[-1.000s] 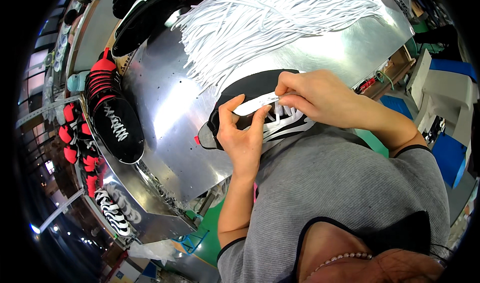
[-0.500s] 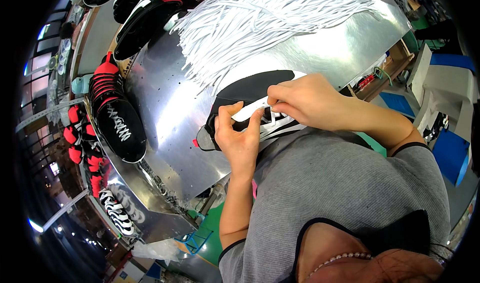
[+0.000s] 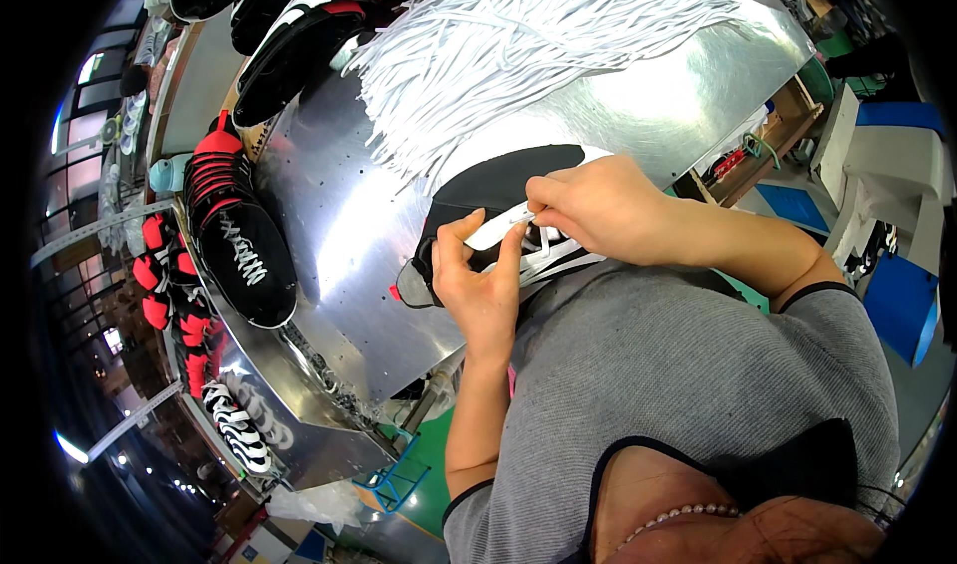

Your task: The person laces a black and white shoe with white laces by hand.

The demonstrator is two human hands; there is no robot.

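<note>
A black sneaker (image 3: 493,177) lies on its side on the metal table, close to my body, with a white strip (image 3: 488,233) along its lace opening. My left hand (image 3: 480,290) is closed on the shoe, its thumb and forefinger pinching the white strip from both edges. My right hand (image 3: 610,210) pinches with thumb and forefinger at the strip's other end; what lies between those fingertips is too small to make out. White shoelaces (image 3: 543,253) cross the opening below the right hand, partly covered by it.
A large heap of white laces (image 3: 538,40) covers the far part of the metal table (image 3: 349,315). At the left stands a black and red shoe (image 3: 239,235) with thin lacing. More black shoes (image 3: 289,55) crowd the far left; several red and black ones (image 3: 169,275) sit beyond the edge.
My right hand has shifted slightly left and its fingers have closed in nearer the left fingertips. The left hand keeps its pinch. The view has shifted slightly.
</note>
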